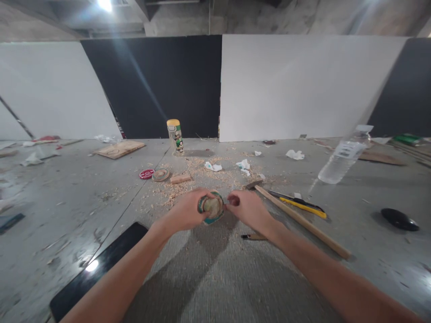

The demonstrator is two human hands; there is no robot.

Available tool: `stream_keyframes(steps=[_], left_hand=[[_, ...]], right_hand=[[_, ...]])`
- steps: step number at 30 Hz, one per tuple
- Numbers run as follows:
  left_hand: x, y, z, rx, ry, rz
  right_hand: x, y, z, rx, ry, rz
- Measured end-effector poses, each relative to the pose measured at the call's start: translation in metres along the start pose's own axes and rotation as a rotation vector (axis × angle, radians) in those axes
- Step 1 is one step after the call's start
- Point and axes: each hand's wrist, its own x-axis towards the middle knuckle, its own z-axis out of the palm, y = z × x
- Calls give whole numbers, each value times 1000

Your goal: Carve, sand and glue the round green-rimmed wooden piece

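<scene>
from the head view we see our left hand (186, 211) curled around a small round wooden disc (212, 207) with a teal rim, holding it up above the grey floor (215, 278). our right hand (245, 207) is closed just beside the disc's right edge, fingers pinched at it; whether it holds something small we cannot tell. wood shavings (188, 179) are scattered on the floor beyond the hands. a hammer (296, 220) lies to the right, with a yellow utility knife (301, 205) near its handle and a plastic water bottle (343, 154) further off. a yellow-capped jar (175, 137) stands upright ahead, and a red lid (147, 173) lies to the left. a dark tablet (97, 269) lies by our left forearm.
</scene>
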Motion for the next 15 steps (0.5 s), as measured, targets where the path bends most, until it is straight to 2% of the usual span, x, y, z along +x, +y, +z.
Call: stream_keyframes(steps=[15], left_hand=[[1,8,0,5,-36,53]], right_hand=[[-2,-11,-3,105,14,-193]])
